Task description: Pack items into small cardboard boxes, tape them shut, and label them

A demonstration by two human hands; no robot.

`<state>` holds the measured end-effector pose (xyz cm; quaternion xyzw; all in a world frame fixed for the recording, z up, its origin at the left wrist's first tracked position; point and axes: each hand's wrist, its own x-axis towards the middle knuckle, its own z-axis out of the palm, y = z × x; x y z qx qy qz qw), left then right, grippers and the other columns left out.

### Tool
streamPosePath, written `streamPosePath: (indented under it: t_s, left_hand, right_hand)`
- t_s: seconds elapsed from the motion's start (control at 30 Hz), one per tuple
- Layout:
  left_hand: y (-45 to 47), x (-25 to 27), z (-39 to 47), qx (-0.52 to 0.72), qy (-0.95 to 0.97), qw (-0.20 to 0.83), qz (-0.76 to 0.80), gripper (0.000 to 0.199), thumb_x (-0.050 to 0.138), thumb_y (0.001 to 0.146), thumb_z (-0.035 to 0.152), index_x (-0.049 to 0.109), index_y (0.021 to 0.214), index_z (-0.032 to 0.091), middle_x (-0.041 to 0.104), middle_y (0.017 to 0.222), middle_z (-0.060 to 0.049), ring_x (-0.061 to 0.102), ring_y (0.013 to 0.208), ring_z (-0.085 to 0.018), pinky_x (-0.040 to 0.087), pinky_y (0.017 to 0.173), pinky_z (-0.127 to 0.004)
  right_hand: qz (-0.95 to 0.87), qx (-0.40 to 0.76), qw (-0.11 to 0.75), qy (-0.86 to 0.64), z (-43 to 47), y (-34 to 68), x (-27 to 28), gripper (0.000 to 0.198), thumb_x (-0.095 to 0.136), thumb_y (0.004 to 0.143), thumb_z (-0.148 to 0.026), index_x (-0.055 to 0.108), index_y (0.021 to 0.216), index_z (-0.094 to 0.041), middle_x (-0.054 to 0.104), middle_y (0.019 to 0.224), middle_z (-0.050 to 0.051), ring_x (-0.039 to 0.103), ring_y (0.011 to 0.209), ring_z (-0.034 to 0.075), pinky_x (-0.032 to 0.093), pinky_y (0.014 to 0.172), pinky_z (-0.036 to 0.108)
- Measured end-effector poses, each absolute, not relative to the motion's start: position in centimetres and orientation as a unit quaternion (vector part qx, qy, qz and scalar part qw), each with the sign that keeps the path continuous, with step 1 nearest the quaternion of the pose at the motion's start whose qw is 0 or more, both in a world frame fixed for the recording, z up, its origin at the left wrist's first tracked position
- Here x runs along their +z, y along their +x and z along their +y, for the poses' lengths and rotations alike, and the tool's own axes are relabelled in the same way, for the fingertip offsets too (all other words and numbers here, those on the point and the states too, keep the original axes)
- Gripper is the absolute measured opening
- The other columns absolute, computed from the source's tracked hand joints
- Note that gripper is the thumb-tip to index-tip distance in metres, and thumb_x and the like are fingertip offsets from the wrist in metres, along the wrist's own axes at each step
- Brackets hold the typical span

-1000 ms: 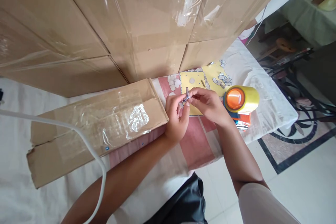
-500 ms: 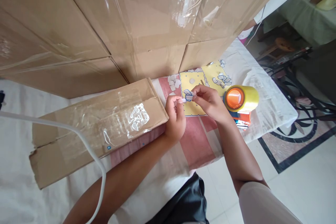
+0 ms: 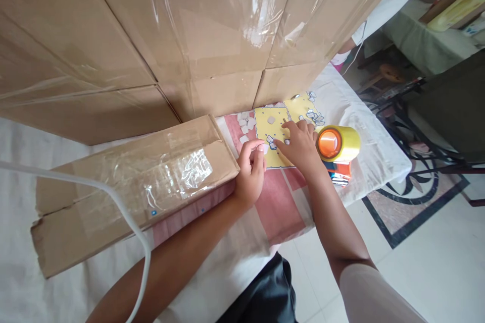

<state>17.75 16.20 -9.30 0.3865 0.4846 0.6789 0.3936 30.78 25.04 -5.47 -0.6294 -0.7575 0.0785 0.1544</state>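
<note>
My left hand [image 3: 251, 169] pinches a small white piece of paper [image 3: 265, 149] between thumb and fingers, at the left edge of a yellow printed sheet [image 3: 261, 115]. My right hand [image 3: 301, 146] is spread over that sheet and appears to hold nothing. By its thumb tip lie small blue-edged white pieces [image 3: 270, 140]. A pale squarish piece [image 3: 271, 120] rests higher on the sheet. Left of the sheet is a loose group of small pale pieces [image 3: 247, 122]. More blue-edged pieces [image 3: 315, 117] lie around a second yellow sheet [image 3: 293, 106] behind my right hand.
A long taped cardboard box [image 3: 151, 181] lies on the left, crossed by a white cable [image 3: 125, 207]. Stacked large boxes [image 3: 212, 25] wall off the back. Yellow tape rolls [image 3: 346, 143] stand right of my right hand. The table's cloth edge [image 3: 390, 176] drops at right.
My right hand has let go of a blue-edged piece and opened, moving slightly away from my left. The piece now lies on the yellow sheet. My left hand keeps its pinch.
</note>
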Motion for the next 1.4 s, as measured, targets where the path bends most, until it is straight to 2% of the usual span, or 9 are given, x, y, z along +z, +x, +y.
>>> streamPosePath:
  t_s: [0.2,0.4,0.53,0.67,0.77,0.87,0.93,1.07,1.4]
  left_hand:
    - [17.7,-9.1,16.2,0.693,0.387,0.396,0.462,0.022,0.054,0.103,0.045,0.062,0.105,0.025,0.056,0.072,0.004,0.053,0.052,-0.007,0.045,0.048,-0.02]
    - [17.9,-9.1,15.7,0.694,0.43,0.358,0.452,0.018,0.051,0.104,0.037,0.061,0.113,0.025,0.057,0.068,0.005,0.054,0.052,-0.008,0.044,0.049,-0.021]
    - [17.7,-6.5,13.0,0.656,0.641,0.227,0.328,0.024,0.056,0.1,0.021,0.06,0.124,0.025,0.066,0.072,0.004,0.055,0.054,-0.009,0.045,0.053,-0.024]
    - [14.8,-1.0,9.5,0.548,0.782,0.053,0.293,0.018,0.072,0.085,0.013,0.069,0.097,0.027,0.066,0.064,0.005,0.056,0.054,-0.013,0.041,0.053,-0.031]
    - [10.5,1.7,7.7,0.439,0.783,-0.007,0.441,0.03,0.08,0.081,0.024,0.075,0.108,0.036,0.079,0.093,0.001,0.071,0.081,-0.022,0.051,0.08,-0.041]
    - [6.1,1.9,6.3,0.335,0.703,-0.069,0.624,0.074,0.083,0.076,0.045,0.058,0.146,0.038,0.062,0.148,-0.001,0.059,0.134,-0.036,0.032,0.119,-0.051]
    - [4.0,1.4,5.4,0.271,0.686,-0.066,0.672,0.085,0.076,0.079,0.057,0.045,0.156,0.038,0.046,0.161,0.002,0.045,0.149,-0.036,0.021,0.128,-0.05]
    - [1.7,1.0,3.8,0.244,0.712,-0.023,0.658,0.075,0.074,0.08,0.054,0.051,0.151,0.042,0.052,0.155,0.007,0.051,0.145,-0.033,0.028,0.128,-0.043]
    - [1.3,1.1,3.6,0.257,0.659,0.042,0.706,0.074,0.074,0.072,0.066,0.052,0.142,0.06,0.049,0.153,0.026,0.043,0.148,-0.045,0.02,0.129,-0.069]
  right_hand:
    - [-0.833,0.307,0.312,-0.337,23.8,30.2,-2.9,0.012,0.067,0.091,-0.03,0.072,0.099,-0.023,0.064,0.095,0.006,0.06,0.089,0.021,0.047,0.079,0.035]
    - [-0.813,0.327,0.366,-0.313,23.6,29.6,-3.8,0.01,0.069,0.092,-0.031,0.07,0.087,-0.023,0.066,0.081,0.003,0.058,0.077,0.017,0.047,0.074,0.034]
    - [-0.758,0.371,0.4,-0.357,23.3,29.3,-4.3,0.016,0.069,0.092,-0.036,0.066,0.086,-0.021,0.067,0.077,0.001,0.058,0.068,0.014,0.044,0.064,0.029]
    - [-0.717,0.442,0.41,-0.351,22.0,28.1,-4.8,0.027,0.074,0.089,-0.043,0.062,0.083,-0.021,0.068,0.077,0.002,0.062,0.067,0.013,0.046,0.06,0.027]
    - [-0.699,0.49,0.404,-0.328,20.5,26.5,-5.5,0.031,0.074,0.088,-0.048,0.06,0.084,-0.021,0.071,0.084,0.004,0.067,0.071,0.014,0.049,0.059,0.025]
    - [-0.696,0.508,0.411,-0.297,19.0,25.0,-6.5,0.027,0.07,0.092,-0.045,0.059,0.086,-0.021,0.073,0.09,0.005,0.067,0.073,0.013,0.05,0.058,0.025]
    - [-0.698,0.501,0.428,-0.279,18.5,24.3,-7.0,0.022,0.066,0.096,-0.039,0.06,0.086,-0.021,0.073,0.091,0.006,0.067,0.075,0.014,0.049,0.059,0.025]
    - [-0.73,0.423,0.48,-0.24,18.3,23.9,-7.5,0.015,0.066,0.097,-0.029,0.063,0.085,-0.021,0.068,0.084,0.005,0.063,0.075,0.015,0.048,0.061,0.028]
    - [-0.763,0.405,0.465,-0.195,17.3,23.3,-8.7,0.013,0.058,0.1,-0.02,0.063,0.088,-0.022,0.066,0.081,0.003,0.06,0.07,0.013,0.048,0.061,0.027]
